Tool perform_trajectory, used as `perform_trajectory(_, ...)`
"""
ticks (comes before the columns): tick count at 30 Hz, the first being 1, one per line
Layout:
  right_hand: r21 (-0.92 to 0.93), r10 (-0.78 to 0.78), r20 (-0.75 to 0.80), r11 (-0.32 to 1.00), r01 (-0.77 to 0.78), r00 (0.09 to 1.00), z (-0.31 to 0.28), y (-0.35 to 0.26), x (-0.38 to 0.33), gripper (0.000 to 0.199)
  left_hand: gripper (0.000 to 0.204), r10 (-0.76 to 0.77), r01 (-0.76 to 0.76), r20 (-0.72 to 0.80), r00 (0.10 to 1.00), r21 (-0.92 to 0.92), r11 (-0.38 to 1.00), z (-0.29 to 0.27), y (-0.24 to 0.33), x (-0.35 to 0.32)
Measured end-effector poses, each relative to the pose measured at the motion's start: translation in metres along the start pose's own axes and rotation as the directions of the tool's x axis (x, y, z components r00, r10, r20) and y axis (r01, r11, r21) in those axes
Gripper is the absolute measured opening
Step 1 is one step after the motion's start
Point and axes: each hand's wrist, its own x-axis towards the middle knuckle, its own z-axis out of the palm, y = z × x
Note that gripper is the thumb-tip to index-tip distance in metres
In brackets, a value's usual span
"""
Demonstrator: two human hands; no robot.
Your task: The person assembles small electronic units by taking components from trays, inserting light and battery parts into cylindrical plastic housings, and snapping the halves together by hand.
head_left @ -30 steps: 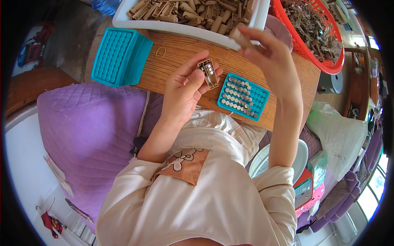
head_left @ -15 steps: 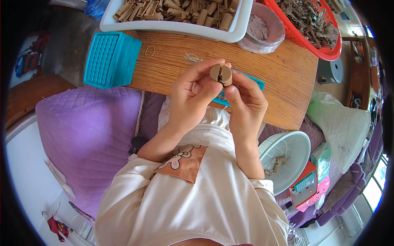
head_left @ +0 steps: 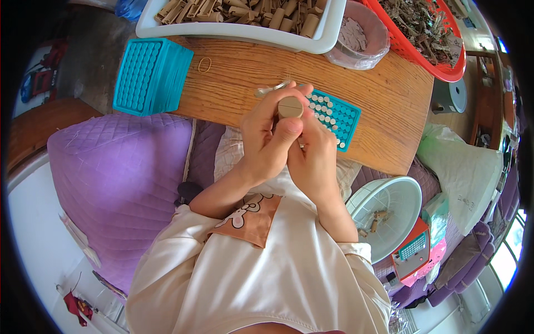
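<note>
Left hand: left hand (head_left: 266, 139) was raised over the near edge of the wooden table (head_left: 384, 106), thumb and fingers pinched round a small tan cylinder (head_left: 290, 107), its round end w/ a slit facing the camera.
Right hand: right hand (head_left: 316, 150) was pressed against the left from the right side, fingers curled under the same cylinder; how tight its hold was, can't tell.
Cylinder: held btwn both hands, above the table, just left of the teal tray.
Metal tool: a slim silvery tool (head_left: 272, 89) showed just beyond the left fingers; can't tell if held or lying on the table.
Teal tray: teal peg tray (head_left: 339, 117) lay on the table right of the hands, partly filled w/ pale round pieces.
Stack: stack of teal trays (head_left: 149, 75) sat at the table's left end.
Far side: white bin of tan tubes (head_left: 245, 22), a clear bowl (head_left: 364, 36), a red basket of dry scraps (head_left: 434, 33).
Near right: white basin (head_left: 389, 217) below the table, a few bits in it.
Risk: my guess, a small smooth cylinder held by fingertips could slip and drop onto the lap or floor; a stray elbow might jolt the tray and scatter its pieces.
</note>
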Motion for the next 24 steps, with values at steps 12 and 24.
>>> perform_trajectory(12, -0.09, -0.034, 0.28, 0.994, 0.062, 0.959, -0.05, 0.02, 0.06, 0.026, 0.036, -0.006, -0.006, -0.109, 0.994, -0.11, 0.994, -0.023, -0.012, 0.008)
perform_trajectory(24, -0.942, 0.218, 0.226, 0.299, 0.155, 0.949, -0.08, 0.113, 0.198, 0.023, 0.045, -0.227, 0.23, 0.043, 0.973, -0.096, 0.968, -0.021, -0.003, 0.003)
